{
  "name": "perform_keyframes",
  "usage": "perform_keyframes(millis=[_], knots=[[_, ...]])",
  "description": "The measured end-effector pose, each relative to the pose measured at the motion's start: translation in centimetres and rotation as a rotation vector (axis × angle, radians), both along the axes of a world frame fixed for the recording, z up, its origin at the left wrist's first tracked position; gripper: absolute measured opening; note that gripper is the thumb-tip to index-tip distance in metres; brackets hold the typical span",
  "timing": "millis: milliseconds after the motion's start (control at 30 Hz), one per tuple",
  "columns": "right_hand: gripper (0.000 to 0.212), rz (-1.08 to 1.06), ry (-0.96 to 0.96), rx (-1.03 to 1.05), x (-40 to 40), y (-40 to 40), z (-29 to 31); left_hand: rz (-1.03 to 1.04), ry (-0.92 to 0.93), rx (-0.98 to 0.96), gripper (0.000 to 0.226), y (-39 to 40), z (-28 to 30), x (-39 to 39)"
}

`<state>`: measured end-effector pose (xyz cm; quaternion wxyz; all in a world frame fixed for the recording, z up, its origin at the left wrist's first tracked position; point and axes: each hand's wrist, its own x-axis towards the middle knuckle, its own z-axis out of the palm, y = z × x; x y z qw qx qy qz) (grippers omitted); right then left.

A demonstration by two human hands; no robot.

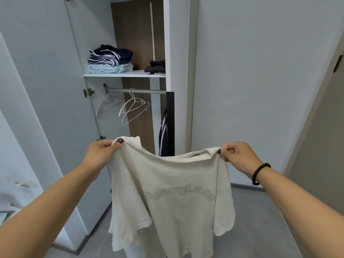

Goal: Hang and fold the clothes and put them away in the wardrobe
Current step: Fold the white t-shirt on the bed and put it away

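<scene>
Head view: your left hand (101, 149) and right hand (237, 155) each pinch a shoulder of the white T-shirt (167, 198), thumb over curled fingers. It hangs spread at lower centre of the frame, before the open wardrobe (128, 73) with empty hangers (133, 107).

Your left hand (101, 148) and right hand (237, 155) are raised level and well apart, both arms extended forward. Each hand has its fingers curled, pinching fabric between thumb and fingers. Your right wrist carries a dark beaded bracelet (259, 173).
</scene>
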<state>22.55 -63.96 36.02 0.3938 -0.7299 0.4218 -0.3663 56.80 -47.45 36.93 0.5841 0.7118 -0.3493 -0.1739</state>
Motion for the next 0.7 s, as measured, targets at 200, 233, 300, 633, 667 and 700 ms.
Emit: perform_keyframes(millis=[200, 233, 300, 633, 667, 700], knots=[[0.026, 0.225, 0.423, 0.059, -0.3, 1.9, -4.4, 0.014, 0.090, -0.044, 0.014, -0.8, 0.4, 0.4], [0.030, 0.245, 0.489, 0.080, -0.2, 2.2, -5.5, 0.009, 0.094, -0.039, 0.012, -0.9, 0.3, 0.5], [0.028, 0.271, 0.540, 0.097, 0.3, 2.6, -7.2, -0.012, 0.088, -0.012, 0.010, -1.0, -0.1, 0.7], [0.024, 0.170, 0.275, 0.234, 0.6, 1.0, -8.6, -0.252, 0.053, 0.265, 0.011, 4.0, -3.3, 6.3], [0.025, 0.163, 0.264, 0.218, 0.9, 1.0, -8.6, -0.232, -0.029, 0.333, 0.008, 4.7, -4.2, 6.8], [0.026, 0.163, 0.275, 0.190, 1.3, 1.1, -8.6, -0.196, -0.127, 0.403, 0.005, 5.2, -5.3, 7.3]])
